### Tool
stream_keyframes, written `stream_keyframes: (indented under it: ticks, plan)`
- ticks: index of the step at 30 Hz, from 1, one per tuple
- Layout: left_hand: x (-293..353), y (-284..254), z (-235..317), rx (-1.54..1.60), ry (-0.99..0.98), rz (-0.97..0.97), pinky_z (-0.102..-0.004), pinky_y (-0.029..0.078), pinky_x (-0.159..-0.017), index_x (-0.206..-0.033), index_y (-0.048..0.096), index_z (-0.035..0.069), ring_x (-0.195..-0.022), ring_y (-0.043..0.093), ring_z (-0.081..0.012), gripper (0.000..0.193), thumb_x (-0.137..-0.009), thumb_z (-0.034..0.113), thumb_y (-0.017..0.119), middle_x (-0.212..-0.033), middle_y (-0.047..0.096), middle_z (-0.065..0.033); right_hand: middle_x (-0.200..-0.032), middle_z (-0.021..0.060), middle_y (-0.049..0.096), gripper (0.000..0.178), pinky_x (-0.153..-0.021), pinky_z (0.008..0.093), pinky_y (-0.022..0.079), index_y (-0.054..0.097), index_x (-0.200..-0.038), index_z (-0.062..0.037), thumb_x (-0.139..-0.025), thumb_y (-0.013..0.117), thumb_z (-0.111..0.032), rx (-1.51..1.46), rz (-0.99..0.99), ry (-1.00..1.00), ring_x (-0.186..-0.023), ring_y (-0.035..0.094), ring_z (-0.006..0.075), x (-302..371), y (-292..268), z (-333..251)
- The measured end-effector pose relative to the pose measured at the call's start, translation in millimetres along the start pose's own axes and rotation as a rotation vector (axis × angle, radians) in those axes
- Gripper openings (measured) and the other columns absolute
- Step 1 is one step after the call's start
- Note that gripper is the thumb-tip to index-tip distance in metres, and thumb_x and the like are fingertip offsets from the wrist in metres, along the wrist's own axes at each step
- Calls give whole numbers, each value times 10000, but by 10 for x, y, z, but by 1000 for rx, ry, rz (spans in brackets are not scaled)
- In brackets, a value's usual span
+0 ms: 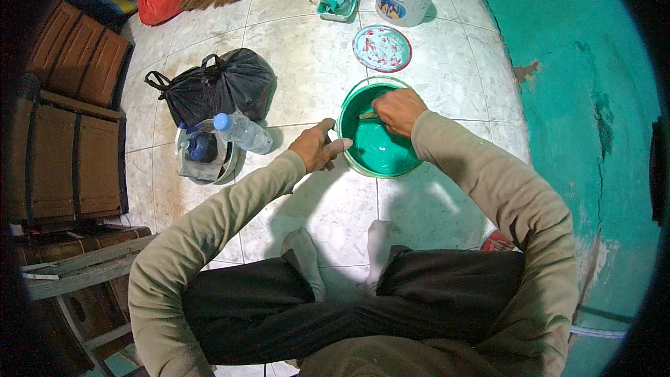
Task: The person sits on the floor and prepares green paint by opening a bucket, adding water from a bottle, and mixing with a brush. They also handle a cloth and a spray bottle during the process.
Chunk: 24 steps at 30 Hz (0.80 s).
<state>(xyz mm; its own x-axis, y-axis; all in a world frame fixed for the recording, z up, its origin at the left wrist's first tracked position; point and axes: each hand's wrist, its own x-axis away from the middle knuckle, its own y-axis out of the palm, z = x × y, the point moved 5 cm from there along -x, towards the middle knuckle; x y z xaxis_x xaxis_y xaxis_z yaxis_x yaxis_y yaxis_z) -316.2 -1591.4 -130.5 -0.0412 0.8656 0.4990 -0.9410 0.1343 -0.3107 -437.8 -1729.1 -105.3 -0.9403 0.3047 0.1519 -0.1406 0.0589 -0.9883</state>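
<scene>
A bucket of green paint (380, 157) stands on the tiled floor in front of my feet. My right hand (399, 112) is over its far right rim, closed round a short light-brown handle (368, 116) that points into the bucket. Whatever is at the handle's other end is hidden by the hand. At the bucket's left side is my left hand (317, 146), its fingers apart and the thumb at the rim. Nothing is held in it. Green paint coats the bucket's inner wall, with a glossy pool at the bottom.
Beyond the bucket lie a paint-smeared lid (382, 48), a white paint pail (407, 0) and a small tray with a green-stained cloth (338, 1). Leftward are black plastic bags (241, 84), a clear bottle (244, 132) and a white container (222, 167). A green wall (579, 132) borders the right.
</scene>
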Motion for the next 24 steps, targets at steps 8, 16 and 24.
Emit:
stream_keyframes:
  ticks: [8, 16, 24]
  plan:
    - [2, 11, 31, -20, -8, 29, -328, 534, -529, -1197, 422, -26, -609, 637, -211, 547, -876, 364, 630, -768, 608, -169, -707, 144, 640, 56, -616, 458, 482, 649, -764, -93, -716, 642, -121, -94, -56, -78, -703, 635, 348, 19, 69, -115]
    - [-17, 4, -1, -23, 18, 20, -329, 516, -525, -1247, 390, -67, -581, 645, -215, 636, -866, 382, 630, -755, 618, -178, -744, 162, 654, 103, -657, 462, 503, 658, -744, -85, -734, 630, -183, -136, -205, -166, -737, 646, 349, 87, 97, -179]
    - [-22, 2, -20, -22, 2, 12, -329, 533, -529, -1215, 411, -39, -619, 645, -215, 569, -880, 369, 623, -810, 615, -183, -744, 147, 656, 117, -672, 460, 497, 672, -808, -110, -749, 639, -206, -196, -193, -136, -760, 646, 347, 82, -9, -136]
